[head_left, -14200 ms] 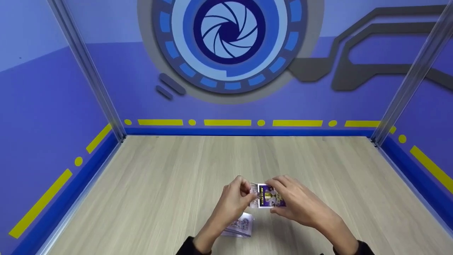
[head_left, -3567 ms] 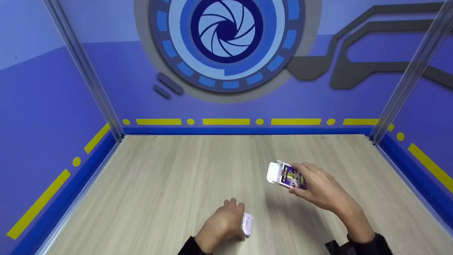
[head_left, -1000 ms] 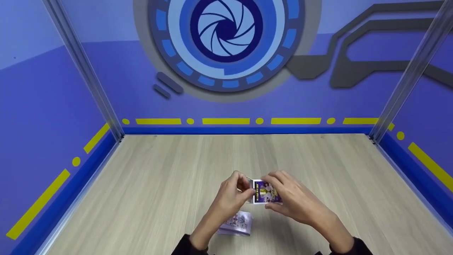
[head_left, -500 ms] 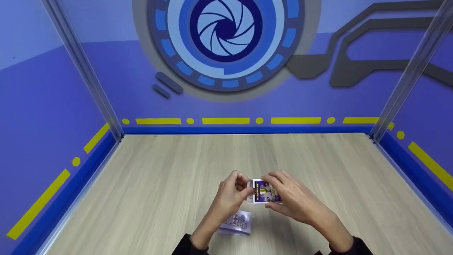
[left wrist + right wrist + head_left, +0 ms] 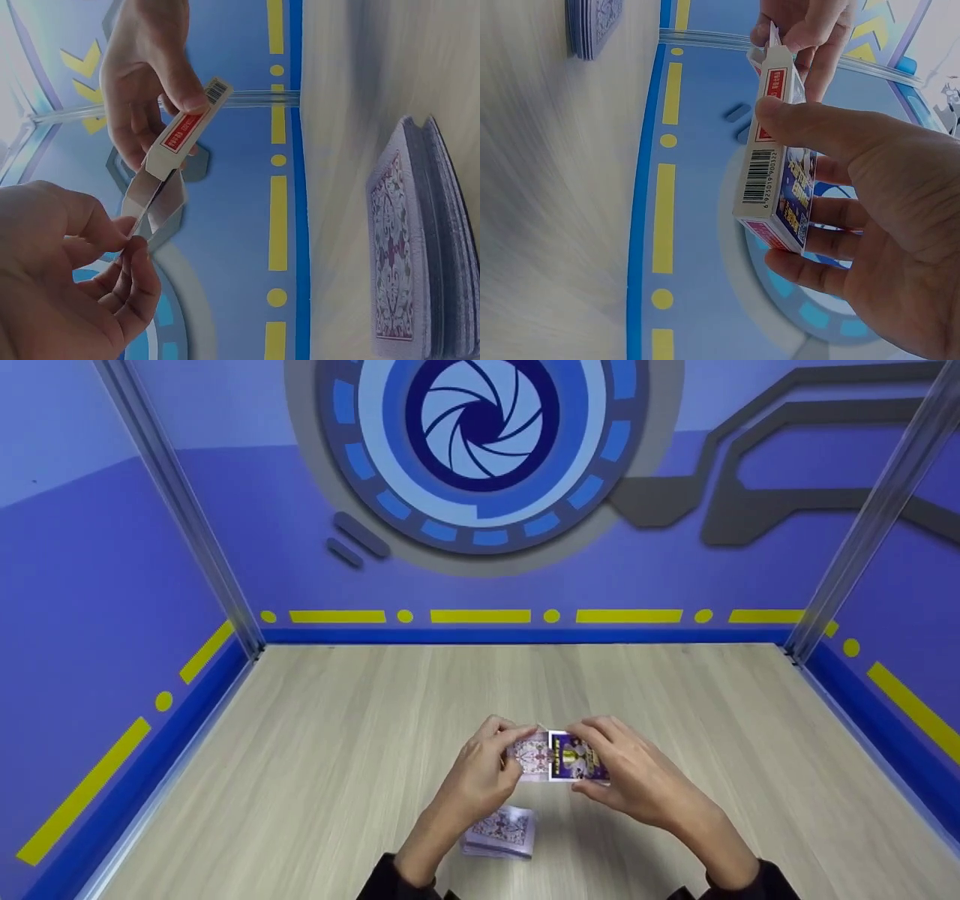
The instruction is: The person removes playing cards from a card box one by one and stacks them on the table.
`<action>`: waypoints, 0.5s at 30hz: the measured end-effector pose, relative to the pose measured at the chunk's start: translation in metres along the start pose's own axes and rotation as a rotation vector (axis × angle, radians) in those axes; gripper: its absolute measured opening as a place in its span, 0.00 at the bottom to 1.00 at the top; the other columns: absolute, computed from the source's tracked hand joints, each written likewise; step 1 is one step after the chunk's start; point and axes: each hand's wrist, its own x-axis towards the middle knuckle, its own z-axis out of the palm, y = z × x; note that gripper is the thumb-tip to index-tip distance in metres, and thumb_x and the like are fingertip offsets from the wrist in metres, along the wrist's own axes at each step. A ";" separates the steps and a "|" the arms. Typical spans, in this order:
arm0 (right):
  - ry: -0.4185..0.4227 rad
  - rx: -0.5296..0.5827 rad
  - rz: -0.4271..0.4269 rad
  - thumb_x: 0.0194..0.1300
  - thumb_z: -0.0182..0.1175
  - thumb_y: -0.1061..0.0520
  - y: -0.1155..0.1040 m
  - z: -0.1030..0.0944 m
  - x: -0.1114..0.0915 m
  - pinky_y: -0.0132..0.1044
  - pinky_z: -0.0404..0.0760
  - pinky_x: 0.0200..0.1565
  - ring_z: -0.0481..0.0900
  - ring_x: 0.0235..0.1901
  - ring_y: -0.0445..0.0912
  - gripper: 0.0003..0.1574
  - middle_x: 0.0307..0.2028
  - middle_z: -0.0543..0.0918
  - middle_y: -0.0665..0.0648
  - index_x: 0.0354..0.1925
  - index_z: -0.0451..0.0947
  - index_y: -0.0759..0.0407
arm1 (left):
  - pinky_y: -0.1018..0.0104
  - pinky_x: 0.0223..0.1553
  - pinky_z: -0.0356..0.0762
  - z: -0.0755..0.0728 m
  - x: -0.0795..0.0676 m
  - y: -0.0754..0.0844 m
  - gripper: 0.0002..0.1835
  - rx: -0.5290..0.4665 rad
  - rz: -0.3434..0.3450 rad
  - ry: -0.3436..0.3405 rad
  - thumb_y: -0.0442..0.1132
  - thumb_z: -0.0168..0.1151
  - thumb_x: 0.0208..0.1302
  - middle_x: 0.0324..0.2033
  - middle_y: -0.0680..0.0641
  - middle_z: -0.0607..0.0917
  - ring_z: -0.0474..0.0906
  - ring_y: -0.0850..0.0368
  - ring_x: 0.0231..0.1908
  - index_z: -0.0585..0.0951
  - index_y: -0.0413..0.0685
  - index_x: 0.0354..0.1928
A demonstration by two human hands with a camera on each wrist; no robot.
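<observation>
My right hand (image 5: 637, 784) grips a small purple card box (image 5: 577, 756) by its sides, above the table. Its barcode side (image 5: 759, 176) faces the right wrist camera, with the thumb across that narrow side. At the box's open left end, my left hand (image 5: 476, 772) pinches a playing card (image 5: 534, 756) between thumb and fingers. Part of this card, patterned back up, sticks out of the box; the rest is hidden inside. Below the hands, a stack of playing cards (image 5: 501, 829) lies on the table, patterned back up, touched by neither hand.
The wood-grain table (image 5: 337, 757) is enclosed by blue-purple panels (image 5: 225, 532) at the back and both sides. Clear corner posts (image 5: 187, 510) rise at the rear left and rear right. Dark sleeves (image 5: 397, 881) show at the front edge.
Earlier, my left hand was at the stack while the right held the box with its flap open. In the last half second, more of the pinched card shows outside the box; both hands rose slightly.
</observation>
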 end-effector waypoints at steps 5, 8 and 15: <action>-0.011 -0.025 0.006 0.52 0.82 0.47 -0.001 0.000 0.000 0.45 0.83 0.51 0.77 0.53 0.46 0.46 0.56 0.79 0.54 0.65 0.75 0.56 | 0.68 0.44 0.77 0.000 -0.004 0.000 0.29 0.178 0.034 -0.046 0.35 0.71 0.63 0.55 0.50 0.73 0.72 0.61 0.44 0.78 0.48 0.66; -0.018 -0.027 0.007 0.51 0.83 0.49 -0.001 0.000 0.000 0.45 0.83 0.52 0.77 0.53 0.46 0.46 0.56 0.79 0.53 0.65 0.75 0.55 | 0.65 0.49 0.77 0.002 -0.005 -0.001 0.33 0.308 0.083 -0.046 0.44 0.79 0.58 0.55 0.49 0.70 0.70 0.58 0.50 0.78 0.50 0.64; -0.027 -0.027 0.004 0.52 0.82 0.50 0.001 -0.001 -0.001 0.48 0.82 0.53 0.78 0.54 0.48 0.46 0.57 0.79 0.55 0.66 0.74 0.57 | 0.60 0.59 0.73 0.002 -0.005 -0.003 0.33 0.492 0.171 -0.024 0.47 0.81 0.55 0.54 0.49 0.72 0.69 0.55 0.54 0.78 0.45 0.61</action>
